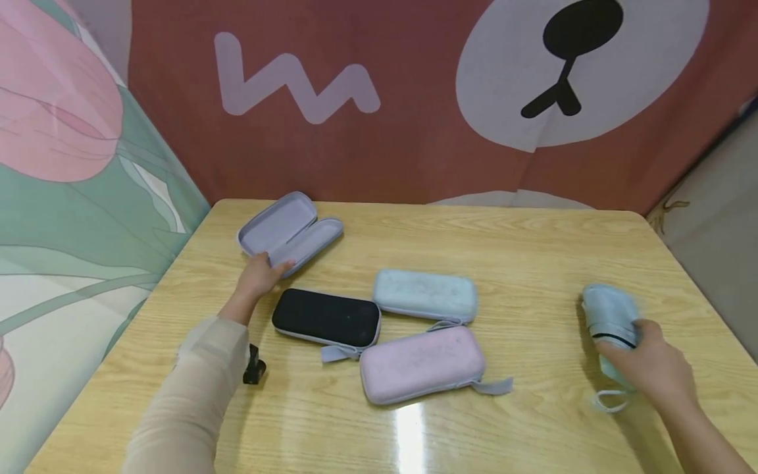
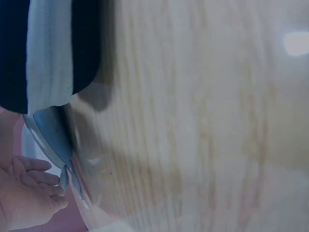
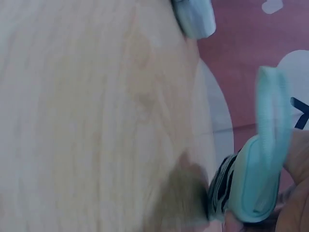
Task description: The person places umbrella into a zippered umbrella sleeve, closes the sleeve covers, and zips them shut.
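Note:
At the far left of the table, an unzipped grey-lavender glasses case lies spread open with its hollow up. My left hand touches its near end, thumb out to the right; in the left wrist view the fingers look loosely bent beside the case's edge and zip tab. My right hand grips a folded light-blue umbrella at the right side, close over the table. Its mint end and wrist loop show in the right wrist view; the palm side is partly hidden.
Three closed zip cases lie mid-table: black, light blue and pink, with fabric tabs hanging out. A small black object shows beside the left sleeve. Printed cloth hangs behind the table's back edge.

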Demonstrator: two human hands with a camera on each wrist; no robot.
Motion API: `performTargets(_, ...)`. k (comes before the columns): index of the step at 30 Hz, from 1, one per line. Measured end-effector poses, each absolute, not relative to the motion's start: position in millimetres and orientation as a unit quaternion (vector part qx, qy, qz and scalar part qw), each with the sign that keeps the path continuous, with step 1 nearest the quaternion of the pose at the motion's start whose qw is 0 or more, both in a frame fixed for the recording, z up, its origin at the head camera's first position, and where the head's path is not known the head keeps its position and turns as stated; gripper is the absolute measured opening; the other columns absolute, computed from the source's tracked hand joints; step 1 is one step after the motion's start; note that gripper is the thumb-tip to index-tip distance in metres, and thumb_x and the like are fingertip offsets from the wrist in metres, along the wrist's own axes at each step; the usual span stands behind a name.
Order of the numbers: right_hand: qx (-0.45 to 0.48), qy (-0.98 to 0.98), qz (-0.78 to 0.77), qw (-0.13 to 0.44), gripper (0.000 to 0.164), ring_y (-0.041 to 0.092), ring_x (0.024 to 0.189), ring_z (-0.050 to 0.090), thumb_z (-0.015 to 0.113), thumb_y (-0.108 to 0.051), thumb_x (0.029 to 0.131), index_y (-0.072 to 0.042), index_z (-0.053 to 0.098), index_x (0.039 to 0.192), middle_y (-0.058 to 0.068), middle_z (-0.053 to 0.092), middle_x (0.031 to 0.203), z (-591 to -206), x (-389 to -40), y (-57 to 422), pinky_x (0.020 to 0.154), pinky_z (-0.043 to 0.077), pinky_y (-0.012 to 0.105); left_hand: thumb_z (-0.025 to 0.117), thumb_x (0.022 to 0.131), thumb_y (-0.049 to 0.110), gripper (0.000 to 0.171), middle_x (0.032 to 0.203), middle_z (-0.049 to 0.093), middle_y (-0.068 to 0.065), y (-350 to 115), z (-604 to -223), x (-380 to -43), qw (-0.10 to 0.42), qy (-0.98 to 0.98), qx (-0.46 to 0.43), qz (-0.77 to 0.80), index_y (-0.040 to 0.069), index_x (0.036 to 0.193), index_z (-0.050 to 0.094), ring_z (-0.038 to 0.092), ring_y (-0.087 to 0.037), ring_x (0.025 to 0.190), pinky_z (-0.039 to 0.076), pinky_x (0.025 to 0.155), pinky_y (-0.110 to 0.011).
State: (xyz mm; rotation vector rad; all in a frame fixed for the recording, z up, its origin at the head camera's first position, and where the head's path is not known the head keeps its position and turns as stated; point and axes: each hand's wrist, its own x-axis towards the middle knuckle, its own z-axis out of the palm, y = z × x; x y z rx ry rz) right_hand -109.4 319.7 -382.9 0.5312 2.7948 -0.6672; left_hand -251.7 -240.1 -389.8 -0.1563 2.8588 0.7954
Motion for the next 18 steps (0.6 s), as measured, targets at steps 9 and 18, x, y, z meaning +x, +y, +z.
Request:
performTargets(9,0.169,0.940,-0.295,0.039,0.081,0.044,0.081,0.047,0.054,-0.048,0.077,0.009,0.024,0.127,0.039,0.040,0.108,-400.5,-115.2,316.0,0.051,0.040,0.035,0.054,0.083,0.039,0.080,0.128,0.021,-0.037,-237.3,-395.1,-253.3,0.079,0.969,-0.028,0.234,-0.021,0.125,0.020,0.023,-0.046,0.116,0.022,0.095,-0.049)
performTargets(18,0.127,0.927,-0.353,-0.029,0.080,0.041,0.086,0.050,0.059,-0.049,0.074,0.000,0.027,0.129,0.034,0.043,0.113,-438.6,-142.4,330.9,0.049,0.044,0.033,0.058,0.080,0.040,0.083,0.123,0.030,-0.037,-239.9,-393.7,-257.7,0.090,0.975,-0.012,0.200,-0.021,0.124,0.023,0.029,-0.045,0.113,0.027,0.092,-0.049)
